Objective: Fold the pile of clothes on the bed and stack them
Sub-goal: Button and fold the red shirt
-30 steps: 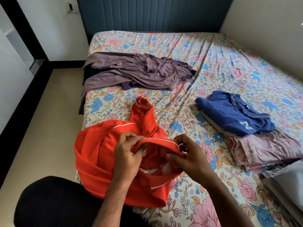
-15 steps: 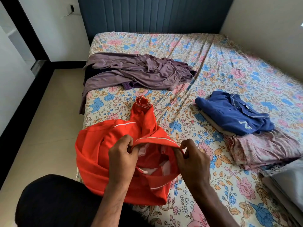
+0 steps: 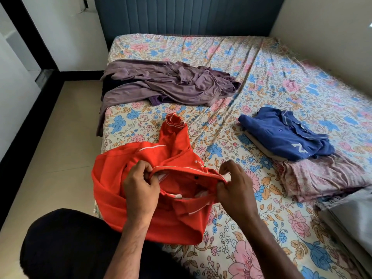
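A red polo shirt (image 3: 112,184) with white trim lies bunched at the near left corner of the bed (image 3: 201,49). My left hand (image 3: 140,190) pinches the left end of its collar. The right end of the collar is pinched by my right hand (image 3: 234,188), so the collar is stretched between them. One red sleeve (image 3: 174,127) points up the bed. A loose mauve garment (image 3: 167,85) lies crumpled further back on the left. On the right sits a stack of folded clothes: a blue polo shirt (image 3: 281,133) on top of a pink floral piece (image 3: 322,178).
The floral sheet covers the bed, with bare sheet in the middle and far right. A grey folded item (image 3: 354,214) lies at the near right edge. Tiled floor (image 3: 60,137) runs along the bed's left side. A dark padded headboard (image 3: 187,15) stands at the far end.
My hands have moved apart along the red shirt's collar, pulling it straighter; the right hand shifted right. The rest of the clothes have not moved.
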`<act>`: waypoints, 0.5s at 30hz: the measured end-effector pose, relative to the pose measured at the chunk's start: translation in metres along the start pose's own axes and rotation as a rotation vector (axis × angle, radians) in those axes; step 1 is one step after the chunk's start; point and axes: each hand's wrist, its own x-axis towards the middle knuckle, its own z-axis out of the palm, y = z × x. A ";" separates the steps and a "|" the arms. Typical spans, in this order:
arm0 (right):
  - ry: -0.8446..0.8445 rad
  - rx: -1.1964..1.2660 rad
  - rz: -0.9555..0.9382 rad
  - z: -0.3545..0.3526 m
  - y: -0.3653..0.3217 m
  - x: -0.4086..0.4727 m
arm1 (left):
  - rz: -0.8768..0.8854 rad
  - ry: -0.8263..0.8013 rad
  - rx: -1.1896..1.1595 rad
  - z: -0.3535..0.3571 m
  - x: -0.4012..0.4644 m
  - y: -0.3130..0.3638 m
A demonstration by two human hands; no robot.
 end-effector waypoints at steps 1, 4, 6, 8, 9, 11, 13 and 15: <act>0.014 0.081 0.013 0.000 -0.003 0.002 | -0.014 -0.015 0.007 0.000 0.000 -0.001; -0.008 0.299 0.060 -0.004 -0.011 0.007 | 0.017 -0.061 0.042 -0.002 0.001 0.001; -0.040 0.328 0.047 -0.005 -0.012 0.009 | 0.137 -0.119 0.055 -0.003 0.002 0.005; -0.057 0.263 -0.014 -0.006 -0.011 0.008 | 0.214 -0.199 0.057 -0.001 0.002 0.007; -0.053 0.210 -0.050 -0.006 -0.011 0.008 | 0.227 -0.233 0.058 0.000 0.003 0.006; -0.048 0.093 -0.121 -0.008 -0.009 0.005 | 0.208 -0.257 0.047 0.002 0.002 0.002; -0.081 -0.037 -0.200 -0.010 -0.004 -0.001 | 0.140 -0.224 0.000 0.001 0.002 -0.002; -0.199 -0.116 -0.291 -0.013 0.003 -0.010 | 0.045 -0.180 -0.041 -0.001 0.002 -0.008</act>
